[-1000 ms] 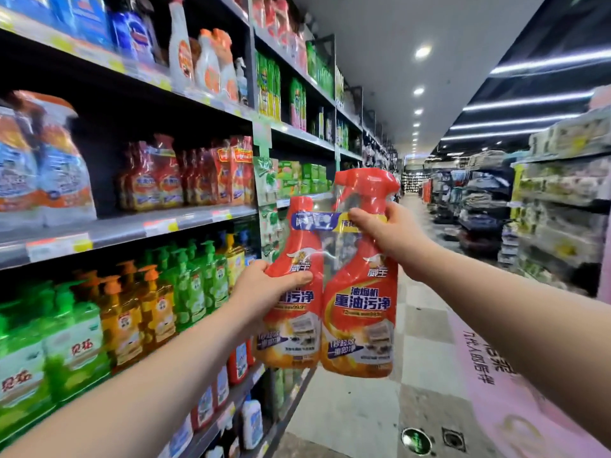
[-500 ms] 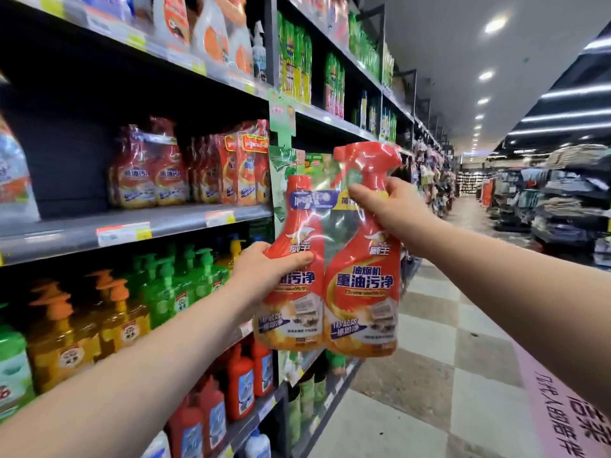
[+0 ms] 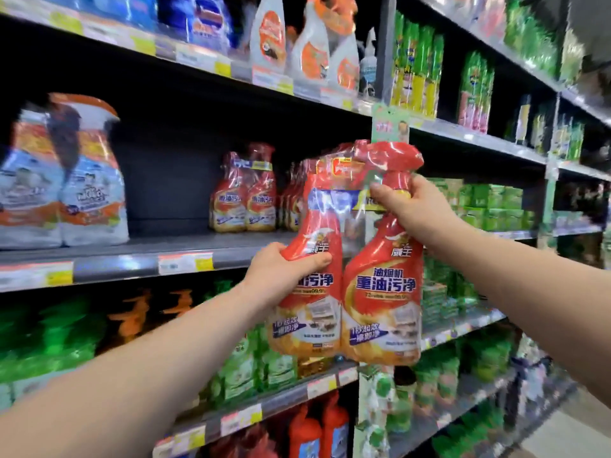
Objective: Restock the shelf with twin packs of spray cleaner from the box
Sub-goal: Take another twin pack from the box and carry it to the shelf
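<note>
I hold a twin pack of red spray cleaner (image 3: 380,292), two bottles wrapped in clear film, upright in front of the middle shelf (image 3: 139,259). My left hand (image 3: 281,272) grips the left bottle's body from the side. My right hand (image 3: 410,209) is closed around the right bottle's neck, just under the red trigger head. Further back on that shelf stand matching twin packs (image 3: 243,196), with more (image 3: 291,200) partly hidden behind the pack I hold. The box is not in view.
White and blue refill pouches (image 3: 62,180) fill the shelf's left end, with a dark gap between them and the red packs. Spray bottles line the shelf above (image 3: 307,51). Green and orange bottles (image 3: 66,332) stand below. A grey upright post (image 3: 383,47) divides the bays.
My view has turned left toward the shelving and moved closer. Both hands have carried the twin pack up and toward the middle shelf, in front of the matching red packs.
</note>
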{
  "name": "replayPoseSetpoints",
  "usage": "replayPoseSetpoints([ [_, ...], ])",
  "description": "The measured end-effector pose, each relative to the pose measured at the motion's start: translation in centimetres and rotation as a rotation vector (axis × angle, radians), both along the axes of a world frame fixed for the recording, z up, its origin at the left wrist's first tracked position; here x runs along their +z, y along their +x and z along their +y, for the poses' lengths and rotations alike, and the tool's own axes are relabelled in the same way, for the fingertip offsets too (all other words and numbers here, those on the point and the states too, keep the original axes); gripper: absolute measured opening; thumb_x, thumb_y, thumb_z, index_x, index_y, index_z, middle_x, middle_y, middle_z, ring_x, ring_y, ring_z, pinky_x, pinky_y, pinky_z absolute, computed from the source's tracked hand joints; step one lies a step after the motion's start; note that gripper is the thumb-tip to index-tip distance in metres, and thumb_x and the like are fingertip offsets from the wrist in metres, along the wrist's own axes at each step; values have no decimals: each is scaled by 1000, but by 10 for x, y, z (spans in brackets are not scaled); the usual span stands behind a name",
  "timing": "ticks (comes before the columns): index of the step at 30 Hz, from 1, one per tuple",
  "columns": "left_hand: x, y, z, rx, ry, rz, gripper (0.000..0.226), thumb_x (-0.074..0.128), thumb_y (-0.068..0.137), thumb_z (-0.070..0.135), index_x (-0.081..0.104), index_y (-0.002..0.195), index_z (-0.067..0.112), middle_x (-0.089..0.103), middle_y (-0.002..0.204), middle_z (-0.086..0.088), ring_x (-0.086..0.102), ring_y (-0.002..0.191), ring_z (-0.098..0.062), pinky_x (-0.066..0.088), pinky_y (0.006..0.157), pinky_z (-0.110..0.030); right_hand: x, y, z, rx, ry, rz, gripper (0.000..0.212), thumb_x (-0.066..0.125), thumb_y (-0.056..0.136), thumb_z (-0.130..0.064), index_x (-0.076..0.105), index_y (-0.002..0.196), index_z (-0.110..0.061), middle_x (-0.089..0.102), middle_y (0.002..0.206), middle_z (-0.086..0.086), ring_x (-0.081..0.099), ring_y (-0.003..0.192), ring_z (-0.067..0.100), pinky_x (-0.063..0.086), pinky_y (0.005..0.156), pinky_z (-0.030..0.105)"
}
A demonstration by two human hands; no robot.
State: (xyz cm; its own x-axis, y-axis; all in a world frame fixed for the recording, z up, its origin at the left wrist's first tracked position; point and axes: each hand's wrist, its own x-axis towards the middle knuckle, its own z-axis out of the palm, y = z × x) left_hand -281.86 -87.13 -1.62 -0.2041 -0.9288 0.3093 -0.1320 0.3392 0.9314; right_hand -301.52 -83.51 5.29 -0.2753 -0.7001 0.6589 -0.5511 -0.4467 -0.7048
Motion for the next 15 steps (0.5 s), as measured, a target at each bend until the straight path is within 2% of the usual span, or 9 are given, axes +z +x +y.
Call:
replayPoseSetpoints([
  [3,15,17,-35,83,-79,-41,56,80,64,51,59,105,18,72,95,-2,70,79,-16,58,70,-33,15,11,-44,76,-52,16,28,69,81,-46,54,91,-24,66,85,1,66,64,11,56,59,26],
  [5,26,30,-59,128,-133,-38,57,80,64,50,61,106,17,72,94,-1,70,78,-15,58,70,-30,28,21,-76,106,-85,4,30,69,81,-47,53,91,-24,67,92,2,67,74,16,57,68,30],
  [6,34,37,-70,144,-148,-18,53,80,66,46,61,105,16,72,91,0,70,75,-14,58,64,-26,36,28,-91,122,-104,-1,34,68,81,-48,53,97,-22,66,97,4,67,80,20,57,73,33],
  [8,48,49,-93,182,-182,2,46,79,70,41,62,102,14,71,86,1,69,68,-10,52,48,-17,51,41,-117,130,-137,23,40,66,82,-48,53,105,-19,64,100,3,64,82,19,54,73,31],
  [9,56,55,-103,204,-200,1,46,79,70,42,62,102,14,71,87,0,68,67,-9,51,47,-17,58,49,-130,138,-157,34,40,66,83,-48,54,106,-18,63,98,2,63,81,17,53,70,29],
  [12,76,69,-136,278,-264,-18,48,77,69,47,60,101,16,70,90,1,67,69,-9,50,50,-20,79,63,-166,161,-224,44,35,65,84,-47,54,102,-19,61,88,-4,60,75,12,49,63,25],
  [15,87,78,-163,320,-302,-13,52,77,70,49,59,103,13,69,90,0,67,72,-12,50,56,-24,94,75,-196,194,-259,51,31,65,84,-47,52,96,-21,60,85,-5,60,74,11,49,64,25],
])
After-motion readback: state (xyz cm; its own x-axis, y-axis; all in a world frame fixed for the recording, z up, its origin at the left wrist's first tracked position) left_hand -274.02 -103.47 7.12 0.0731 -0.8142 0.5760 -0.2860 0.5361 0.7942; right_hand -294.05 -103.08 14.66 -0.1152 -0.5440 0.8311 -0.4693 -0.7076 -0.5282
